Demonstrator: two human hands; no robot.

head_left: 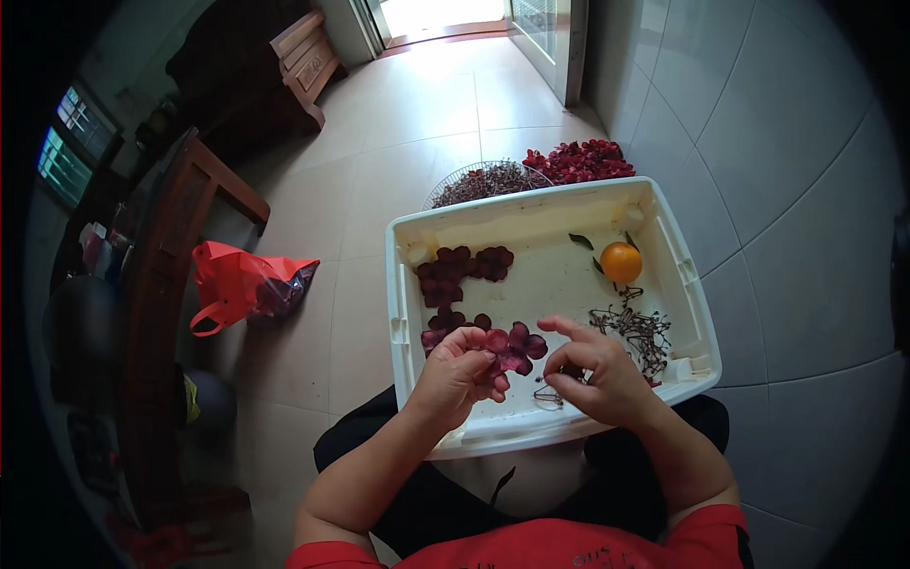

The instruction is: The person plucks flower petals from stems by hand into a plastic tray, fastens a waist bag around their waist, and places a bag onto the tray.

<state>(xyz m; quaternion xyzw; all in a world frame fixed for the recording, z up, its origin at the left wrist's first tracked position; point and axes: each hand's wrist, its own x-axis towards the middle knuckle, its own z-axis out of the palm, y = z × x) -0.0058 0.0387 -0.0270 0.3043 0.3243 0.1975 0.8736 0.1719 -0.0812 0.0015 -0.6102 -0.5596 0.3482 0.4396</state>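
Note:
A white plastic tub (540, 226) rests on my lap. My left hand (458, 373) is closed around dark red flower pieces (512, 349) near the tub's front. My right hand (595, 375) hovers beside it, fingers pinched on something small that I cannot make out. More dark red pieces (463, 268) lie laid out at the tub's left. An orange fruit (621, 262) with green leaves sits at the back right, and a pile of thin brown stems (637, 330) lies right of my right hand.
Beyond the tub, a wire basket of brownish bits (483, 180) and a heap of red flowers (580, 161) sit on the tiled floor. A red plastic bag (237, 284) lies left, beside wooden furniture (180, 218). A doorway (445, 19) opens ahead.

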